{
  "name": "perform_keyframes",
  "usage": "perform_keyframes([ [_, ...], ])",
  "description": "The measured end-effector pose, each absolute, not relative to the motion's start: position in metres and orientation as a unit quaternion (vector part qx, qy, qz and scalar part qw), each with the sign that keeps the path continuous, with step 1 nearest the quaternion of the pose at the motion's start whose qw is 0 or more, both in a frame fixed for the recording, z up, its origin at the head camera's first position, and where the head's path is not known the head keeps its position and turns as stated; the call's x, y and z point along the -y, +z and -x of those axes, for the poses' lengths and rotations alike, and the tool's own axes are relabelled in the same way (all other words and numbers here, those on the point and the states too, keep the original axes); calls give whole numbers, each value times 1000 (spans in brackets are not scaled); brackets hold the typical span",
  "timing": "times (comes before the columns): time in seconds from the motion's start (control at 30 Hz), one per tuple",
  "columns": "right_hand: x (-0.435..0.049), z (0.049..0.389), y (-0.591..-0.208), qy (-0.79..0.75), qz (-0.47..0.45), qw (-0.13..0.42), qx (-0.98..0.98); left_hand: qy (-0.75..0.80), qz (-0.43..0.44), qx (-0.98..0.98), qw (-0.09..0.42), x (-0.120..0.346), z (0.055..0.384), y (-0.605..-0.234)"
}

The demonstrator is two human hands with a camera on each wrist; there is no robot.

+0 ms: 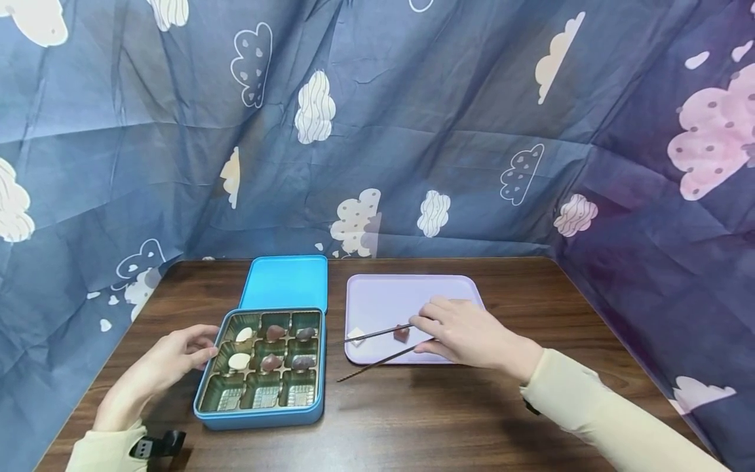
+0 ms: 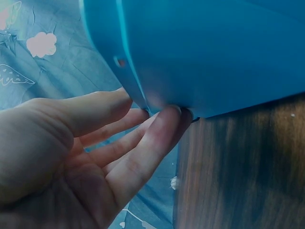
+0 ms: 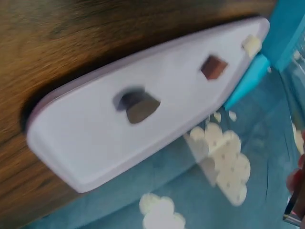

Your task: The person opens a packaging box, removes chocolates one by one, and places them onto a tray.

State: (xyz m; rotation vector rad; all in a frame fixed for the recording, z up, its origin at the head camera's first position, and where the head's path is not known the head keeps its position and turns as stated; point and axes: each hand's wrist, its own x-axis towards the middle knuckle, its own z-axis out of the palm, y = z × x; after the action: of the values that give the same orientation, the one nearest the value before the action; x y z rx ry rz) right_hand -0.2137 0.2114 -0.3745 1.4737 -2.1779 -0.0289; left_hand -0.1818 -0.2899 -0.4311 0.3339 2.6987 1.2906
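Observation:
My right hand [image 1: 466, 331] holds a pair of dark chopsticks [image 1: 377, 363], spread apart with nothing between their tips. They reach left over the lilac tray [image 1: 407, 282]. On it lie a white cube-like piece [image 1: 356, 337] and a reddish-brown piece [image 1: 401, 334]; the right wrist view adds a darker brown piece [image 3: 143, 109], which my hand hides in the head view. My left hand [image 1: 165, 357] touches the left side of a blue tin [image 1: 259, 419], fingers against its wall. White, brown and dark chocolate-like pieces sit in its back and middle rows; the front compartments hold none.
The tin's blue lid [image 1: 286, 282] lies open behind it. Tin and tray stand side by side on a dark wooden table [image 1: 425, 426]. A blue cloud-patterned cloth [image 1: 389, 144] hangs behind and along both sides.

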Motion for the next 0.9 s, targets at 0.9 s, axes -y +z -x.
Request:
perform_keyframes([
  [0.9, -53, 225, -365, -130, -524, 281, 794, 419, -107, -900, 60, 289, 183, -431],
])
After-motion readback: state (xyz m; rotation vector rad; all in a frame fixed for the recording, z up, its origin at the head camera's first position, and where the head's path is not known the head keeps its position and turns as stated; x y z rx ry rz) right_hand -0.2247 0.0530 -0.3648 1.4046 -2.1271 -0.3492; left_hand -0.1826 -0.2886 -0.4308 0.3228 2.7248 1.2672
